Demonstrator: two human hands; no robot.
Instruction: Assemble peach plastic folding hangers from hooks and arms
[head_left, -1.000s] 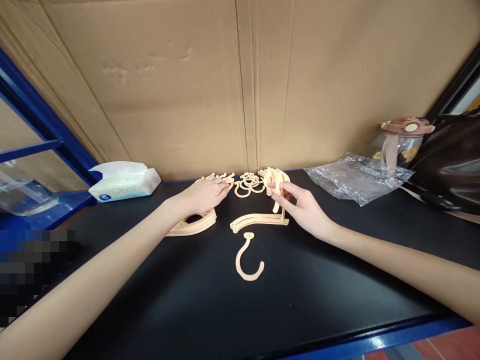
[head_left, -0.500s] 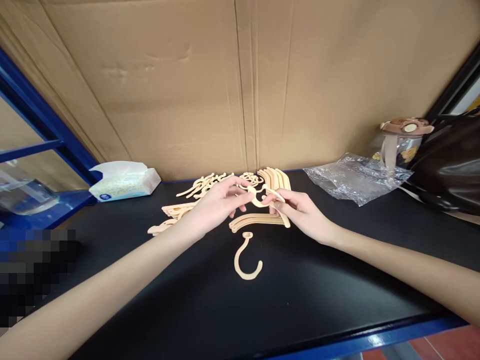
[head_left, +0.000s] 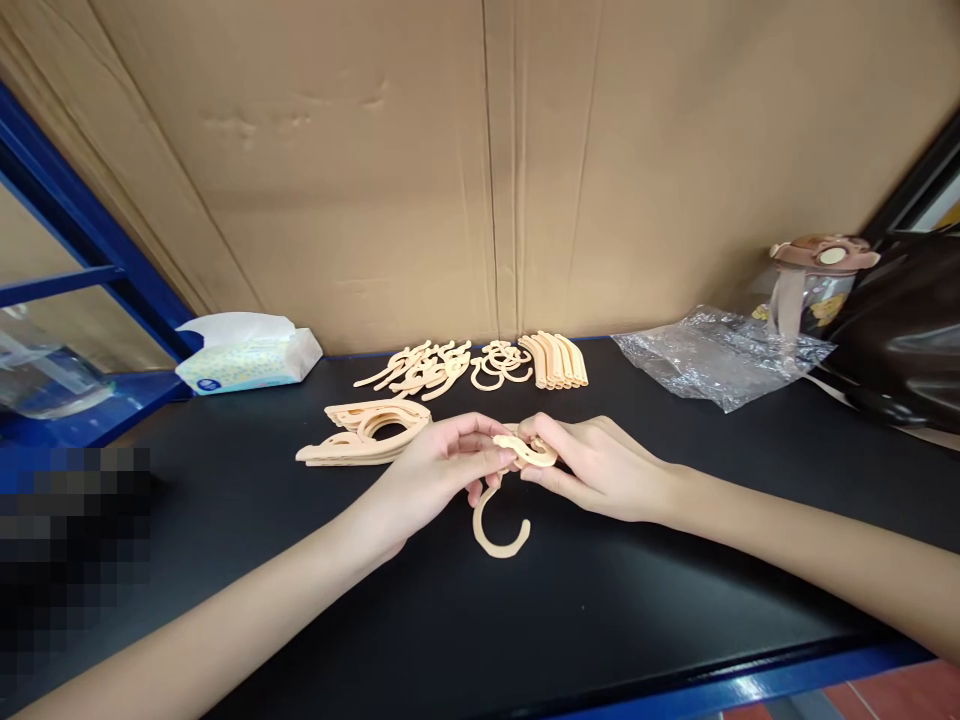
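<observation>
Several flat pale pieces (head_left: 409, 440) are lying stacked toward the table's (head_left: 675, 600) left edge, with slender pieces (head_left: 429, 370) lying beyond them near the far edge. The left hand (head_left: 436, 468) is pinching the left end of a curved pale piece (head_left: 535, 458) between thumb and fingers. Nearer the front edge, a loose hook (head_left: 501, 550) is lying flat, its upper end partly hidden by that hand. The curved piece, being held roughly midway between the side edges, is probably handling as light, stiff and slightly slick; its narrow end is looking likelier to crack, its bend offering the safer hold. The right hand (head_left: 600, 466) is pinching that bend.
</observation>
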